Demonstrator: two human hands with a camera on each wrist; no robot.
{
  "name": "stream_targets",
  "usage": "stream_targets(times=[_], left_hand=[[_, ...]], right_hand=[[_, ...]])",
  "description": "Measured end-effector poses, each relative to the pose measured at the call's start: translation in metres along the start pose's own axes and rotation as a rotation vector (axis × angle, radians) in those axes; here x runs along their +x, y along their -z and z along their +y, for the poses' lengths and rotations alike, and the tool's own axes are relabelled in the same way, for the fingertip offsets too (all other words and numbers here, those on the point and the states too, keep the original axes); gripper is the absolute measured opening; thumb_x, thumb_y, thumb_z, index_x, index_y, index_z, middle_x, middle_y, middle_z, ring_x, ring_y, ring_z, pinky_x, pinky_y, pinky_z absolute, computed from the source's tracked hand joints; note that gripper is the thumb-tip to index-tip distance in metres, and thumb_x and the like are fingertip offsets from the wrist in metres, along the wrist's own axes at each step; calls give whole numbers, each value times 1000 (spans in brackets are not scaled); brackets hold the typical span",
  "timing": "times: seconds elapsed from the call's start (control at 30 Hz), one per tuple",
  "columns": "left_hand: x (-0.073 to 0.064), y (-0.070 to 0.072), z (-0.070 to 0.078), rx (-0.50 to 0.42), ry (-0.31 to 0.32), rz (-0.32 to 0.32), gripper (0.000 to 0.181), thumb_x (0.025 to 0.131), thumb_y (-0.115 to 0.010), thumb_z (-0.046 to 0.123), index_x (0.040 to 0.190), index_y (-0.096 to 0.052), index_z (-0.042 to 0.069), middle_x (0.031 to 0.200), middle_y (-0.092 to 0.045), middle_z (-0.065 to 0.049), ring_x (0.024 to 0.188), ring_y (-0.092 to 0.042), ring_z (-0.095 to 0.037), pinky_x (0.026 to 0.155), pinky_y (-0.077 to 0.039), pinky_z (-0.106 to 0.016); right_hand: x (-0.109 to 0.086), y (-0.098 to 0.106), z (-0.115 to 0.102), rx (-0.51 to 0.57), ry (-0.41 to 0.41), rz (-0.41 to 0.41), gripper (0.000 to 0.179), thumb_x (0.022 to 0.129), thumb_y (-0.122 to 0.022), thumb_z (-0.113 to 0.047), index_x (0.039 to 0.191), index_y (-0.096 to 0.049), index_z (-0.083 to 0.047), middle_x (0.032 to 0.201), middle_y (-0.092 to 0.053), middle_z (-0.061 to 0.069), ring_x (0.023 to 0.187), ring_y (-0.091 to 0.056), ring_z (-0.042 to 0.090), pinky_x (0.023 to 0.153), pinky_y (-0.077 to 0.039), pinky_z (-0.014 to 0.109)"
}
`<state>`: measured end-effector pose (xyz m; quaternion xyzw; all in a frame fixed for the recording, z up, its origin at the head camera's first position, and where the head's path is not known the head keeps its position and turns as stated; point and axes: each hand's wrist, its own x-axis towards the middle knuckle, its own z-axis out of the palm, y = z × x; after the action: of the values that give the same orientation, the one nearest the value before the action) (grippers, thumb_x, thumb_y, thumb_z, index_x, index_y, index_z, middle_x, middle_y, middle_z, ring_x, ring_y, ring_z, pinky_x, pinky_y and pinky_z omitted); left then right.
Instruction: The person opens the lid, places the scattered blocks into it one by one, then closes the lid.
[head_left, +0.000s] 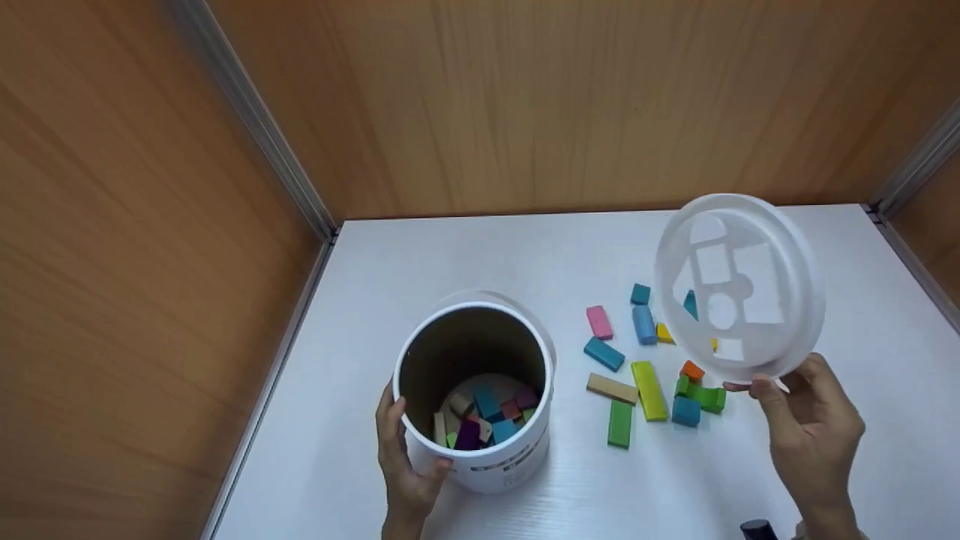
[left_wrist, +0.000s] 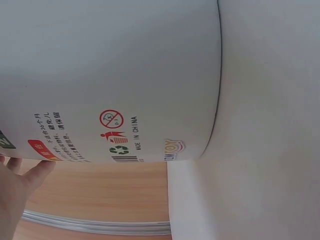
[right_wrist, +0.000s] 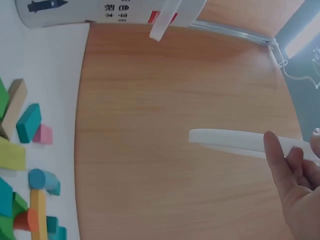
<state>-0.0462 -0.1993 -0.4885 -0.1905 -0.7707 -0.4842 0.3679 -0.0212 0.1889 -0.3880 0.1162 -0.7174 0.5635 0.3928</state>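
A white cylindrical bucket (head_left: 499, 477) stands uncovered on the table, with several coloured wooden blocks (head_left: 487, 397) at its bottom. My left hand (head_left: 409, 472) grips the bucket's near left side, fingers at the rim and thumb lower in front. In the left wrist view, printed labels show on the bucket (left_wrist: 110, 65), with part of the left hand (left_wrist: 17, 195) against it. Pinched at its lower edge by my right hand (head_left: 817, 427), a round translucent white lid (head_left: 739, 289) is raised on the right. Edge-on, the lid (right_wrist: 227, 137) appears in the right wrist view.
Right of the bucket lie loose blocks, among them a yellow plank (head_left: 649, 391), a green block (head_left: 619, 424), a pink block (head_left: 599, 322) and a blue cylinder (head_left: 643, 325). Wooden panels (head_left: 525, 112) enclose the white table (head_left: 315, 420). A dark cylindrical object (head_left: 757, 529) shows at the bottom edge.
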Motion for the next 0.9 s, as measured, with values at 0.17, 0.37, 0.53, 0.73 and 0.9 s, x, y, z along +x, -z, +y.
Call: stream_targets(times=[0.17,0.37,0.53,0.73,0.9], left_hand=[[-3,2,0,15,15,1,85,80,-64,54,134,-31,-3,147,-28,-23,133,-33,-36,107,-30,-41],[-4,-1,-1,9,11,13,84,80,-65,52,134,-32,-3,146,-29,-23,133,-33,-36,107,-30,-43],[-3,-3,-3,6,-9,21,85,81,-62,55,133,-31,-4,146,-29,-25,133,-33,-36,108,-29,-38],[-1,-4,-5,-8,-25,14,85,83,-59,59,134,-30,-3,146,-28,-26,132,-33,-37,108,-31,-36],[-4,-4,-7,-3,-35,19,84,84,-57,59,134,-30,-3,145,-28,-27,131,-35,-38,106,-33,-37]], right_hand=[[-1,24,13,122,-66,93,32,83,-51,23,115,-48,23,109,-56,27,82,-66,21,70,-56,24],[-7,58,39,363,-188,230,25,87,-50,18,110,-47,26,100,-54,26,75,-65,25,70,-56,30],[-11,77,56,295,-362,324,21,91,-52,7,109,-52,17,91,-50,19,68,-61,19,69,-55,27],[-18,90,81,199,-434,459,12,91,-52,5,101,-58,2,85,-51,15,62,-61,14,63,-55,23],[-21,99,96,24,-555,507,11,95,-48,-2,101,-55,-8,79,-50,8,61,-60,6,62,-53,14]])
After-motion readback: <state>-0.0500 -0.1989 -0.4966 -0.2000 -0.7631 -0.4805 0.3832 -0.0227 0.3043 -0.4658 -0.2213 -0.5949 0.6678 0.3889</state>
